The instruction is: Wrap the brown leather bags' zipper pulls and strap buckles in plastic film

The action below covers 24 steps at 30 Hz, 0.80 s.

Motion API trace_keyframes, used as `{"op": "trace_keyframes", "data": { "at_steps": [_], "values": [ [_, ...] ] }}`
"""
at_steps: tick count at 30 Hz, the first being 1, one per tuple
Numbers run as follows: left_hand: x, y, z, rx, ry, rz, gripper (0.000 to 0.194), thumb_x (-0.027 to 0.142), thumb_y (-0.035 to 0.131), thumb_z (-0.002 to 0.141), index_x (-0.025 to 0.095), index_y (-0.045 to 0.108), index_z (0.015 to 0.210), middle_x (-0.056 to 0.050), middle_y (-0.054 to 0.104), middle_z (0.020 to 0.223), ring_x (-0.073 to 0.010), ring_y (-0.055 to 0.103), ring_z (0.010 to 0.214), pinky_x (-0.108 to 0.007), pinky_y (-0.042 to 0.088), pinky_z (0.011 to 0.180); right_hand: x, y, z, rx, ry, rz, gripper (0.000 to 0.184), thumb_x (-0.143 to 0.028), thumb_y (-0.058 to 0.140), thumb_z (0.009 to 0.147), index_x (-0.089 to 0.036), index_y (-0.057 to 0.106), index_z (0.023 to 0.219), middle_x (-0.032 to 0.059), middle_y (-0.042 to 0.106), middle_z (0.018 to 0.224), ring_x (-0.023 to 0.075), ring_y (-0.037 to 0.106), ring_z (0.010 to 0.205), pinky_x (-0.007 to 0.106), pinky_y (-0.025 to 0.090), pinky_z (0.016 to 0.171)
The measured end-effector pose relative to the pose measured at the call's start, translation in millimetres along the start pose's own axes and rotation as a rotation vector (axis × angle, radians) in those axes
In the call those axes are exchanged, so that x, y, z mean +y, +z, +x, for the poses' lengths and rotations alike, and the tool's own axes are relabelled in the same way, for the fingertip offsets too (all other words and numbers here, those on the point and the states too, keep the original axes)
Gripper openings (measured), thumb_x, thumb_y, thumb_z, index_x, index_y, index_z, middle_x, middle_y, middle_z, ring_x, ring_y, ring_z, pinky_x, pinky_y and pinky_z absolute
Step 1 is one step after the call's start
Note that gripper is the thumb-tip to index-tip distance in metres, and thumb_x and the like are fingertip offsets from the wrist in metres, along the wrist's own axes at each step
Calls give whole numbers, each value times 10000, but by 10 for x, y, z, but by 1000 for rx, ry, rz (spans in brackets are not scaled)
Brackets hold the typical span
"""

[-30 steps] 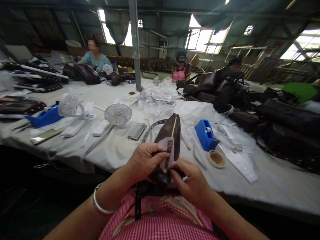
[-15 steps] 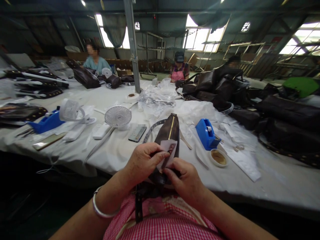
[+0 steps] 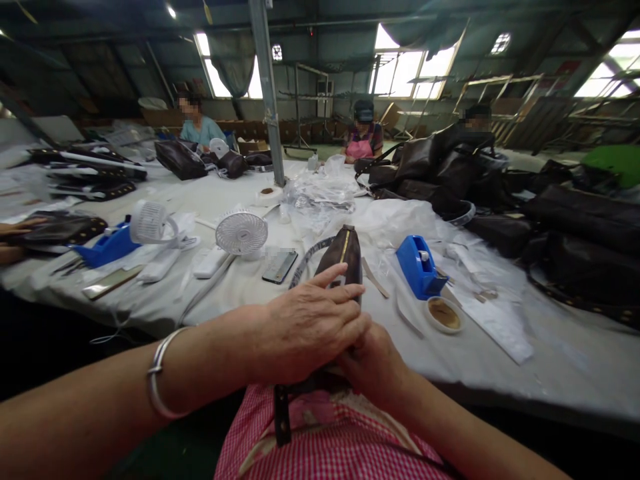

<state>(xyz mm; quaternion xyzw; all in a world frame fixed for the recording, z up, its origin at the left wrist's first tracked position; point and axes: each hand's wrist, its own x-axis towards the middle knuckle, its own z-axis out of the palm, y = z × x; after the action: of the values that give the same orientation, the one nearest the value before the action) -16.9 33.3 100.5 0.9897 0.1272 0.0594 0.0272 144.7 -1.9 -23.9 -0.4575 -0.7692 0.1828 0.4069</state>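
Observation:
A dark brown leather bag (image 3: 354,257) with a gold zipper stands at the table's front edge, its narrow end pointing away from me. Across it lies my left hand (image 3: 315,320), flat, with its fingers stretched out over the leather and a silver bangle on the wrist. My right hand (image 3: 373,360) is closed at the bag's near right side, partly beneath the left fingers; what it grips is hidden. The white slip cannot be seen. A dark strap (image 3: 281,417) with holes hangs down against my pink checked apron (image 3: 320,453).
Right of the bag stand a blue tape dispenser (image 3: 419,270) and a tape roll (image 3: 444,315). A phone (image 3: 280,266) and a white fan (image 3: 241,232) lie left. Dark bags (image 3: 590,247) are heaped at right. Plastic wrapping (image 3: 320,197) covers the middle. Several people sit around.
My left hand has let go of the white slip and spread flat over the bag. My right hand has stayed low beside it. The view has shifted slightly left.

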Motion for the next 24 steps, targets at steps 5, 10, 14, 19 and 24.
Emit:
{"op": "trace_keyframes", "data": {
  "at_steps": [5,10,14,19,24],
  "values": [
    [-179,73,38,-141,-132,25,278,-29,549,736,205,612,598,-52,687,699,-232,608,723,-502,246,1160,-42,-61,66,-74,-16,59,141,-154,554,867,-173,693,872,65,702,845,191,658,765,296,498,692],
    [-283,86,32,-300,-326,-282,396,-68,600,595,225,417,400,29,431,436,-165,429,490,-374,411,773,-19,-39,67,-80,35,66,126,-185,591,880,-177,710,842,39,681,760,174,633,700,288,454,644],
    [-401,48,50,-396,-353,-423,338,-62,616,595,216,529,423,43,435,416,-129,325,439,-308,327,579,-6,-22,58,-58,68,90,124,-214,606,903,-186,705,834,32,689,767,168,636,707,283,459,646],
    [-578,51,53,-458,-433,-657,205,104,642,723,214,653,551,44,562,495,-125,434,506,-241,328,522,-59,-80,55,-6,53,98,84,-192,612,903,-199,690,871,26,669,779,170,627,713,288,477,643],
    [-707,238,-54,-502,-553,-922,255,286,606,787,202,571,549,53,462,472,-114,380,460,-234,307,451,-184,-126,4,81,-103,68,157,-161,601,911,-202,652,1054,69,656,931,196,635,839,326,526,749]
  ]
}}
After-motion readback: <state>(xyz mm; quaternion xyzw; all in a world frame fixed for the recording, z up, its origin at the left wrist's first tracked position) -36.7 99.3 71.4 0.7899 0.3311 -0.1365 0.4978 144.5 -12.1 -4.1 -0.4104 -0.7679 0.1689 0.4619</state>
